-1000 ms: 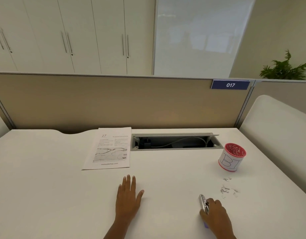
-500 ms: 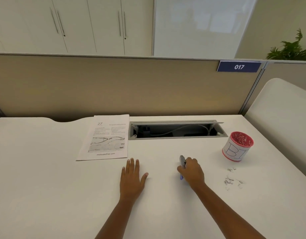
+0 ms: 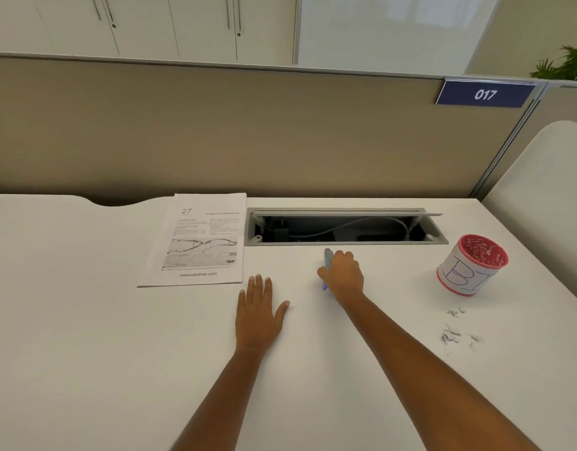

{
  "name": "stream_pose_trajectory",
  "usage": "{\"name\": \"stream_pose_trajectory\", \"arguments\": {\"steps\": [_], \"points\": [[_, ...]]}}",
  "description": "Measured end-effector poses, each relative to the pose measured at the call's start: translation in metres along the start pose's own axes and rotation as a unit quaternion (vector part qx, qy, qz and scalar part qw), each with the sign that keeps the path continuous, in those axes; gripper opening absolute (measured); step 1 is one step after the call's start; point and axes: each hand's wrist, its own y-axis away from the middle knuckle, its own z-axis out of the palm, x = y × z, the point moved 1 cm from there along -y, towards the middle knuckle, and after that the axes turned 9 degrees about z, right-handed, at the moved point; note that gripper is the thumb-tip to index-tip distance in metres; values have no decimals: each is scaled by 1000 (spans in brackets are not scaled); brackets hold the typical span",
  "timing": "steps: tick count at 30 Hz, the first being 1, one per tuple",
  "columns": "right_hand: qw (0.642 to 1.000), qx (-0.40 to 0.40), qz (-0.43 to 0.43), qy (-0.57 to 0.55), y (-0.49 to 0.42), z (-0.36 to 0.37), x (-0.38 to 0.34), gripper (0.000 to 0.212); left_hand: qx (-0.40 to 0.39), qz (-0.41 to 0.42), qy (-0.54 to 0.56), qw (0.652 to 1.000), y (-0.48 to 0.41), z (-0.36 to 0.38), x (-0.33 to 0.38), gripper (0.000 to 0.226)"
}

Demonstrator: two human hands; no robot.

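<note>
Hand tool (image 3: 327, 260), small, silver body with a blue-violet end; from the loose staples (image 3: 453, 333) lying on the desk (image 3: 85, 320), most likely a staple remover.

Location: mid-desk, just in front of the open cable tray (image 3: 345, 210), upright in the right hand (image 3: 342, 275). The fingers are curled round it, and only the metal top and the coloured tip show past the knuckles.

Movement noted: a second ago this hand and tool were low on the right, beside the staples. They have since travelled forward and leftward, with the arm now stretched well out. The staples are left behind, well apart from the tool.

Left hand (image 3: 259, 315): flat on the desk, fingers straight and close together, thumb out. It holds nothing and is unchanged in pose, just below the lower right corner of the printed document (image 3: 199, 242).

Other items: red cup (image 3: 469, 271) with a paper band marked "BI", standing at the right; number plate (image 3: 484, 94) reading 017 on the partition.

Assessment: the tool is being carried toward the document, which suggests work on the papers is next. Tool and document are near each other but not yet touching, and the left hand is placed to steady the sheets.
</note>
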Motion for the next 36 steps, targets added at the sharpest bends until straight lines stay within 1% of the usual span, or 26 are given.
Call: {"name": "stream_pose_trajectory", "arguments": {"steps": [7,11,13,16,20,23,25,28,31,34,36], "points": [[1000,10,-3,28,-10,7,2,40,3,-9,11,1000,1,2,1,80],[998,17,-21,50,-11,11,3,39,32,-9,10,999,2,4,2,86],[999,18,-19,40,-12,13,3,39,46,8,4,999,2,7,3,88],[999,24,-16,25,-12,14,2,41,59,10,0,998,2,7,2,86],[999,35,-15,28,-7,17,6,50,63,10,10,998,4,8,1,80],[998,54,-17,0,2,13,17,56,49,6,3,999,5,3,0,66],[997,70,-23,-37,10,8,31,54,35,6,-1,999,6,1,-2,55],[990,93,-48,-90,23,3,57,45,31,9,-2,999,10,0,-4,52],[985,111,-67,-112,36,-3,87,33,36,5,14,999,13,7,-3,58],[983,122,-80,-108,50,-10,117,24,47,-8,56,997,21,7,9,78],[984,120,-72,-110,58,-15,137,22,49,-13,70,996,28,5,19,89]]}}
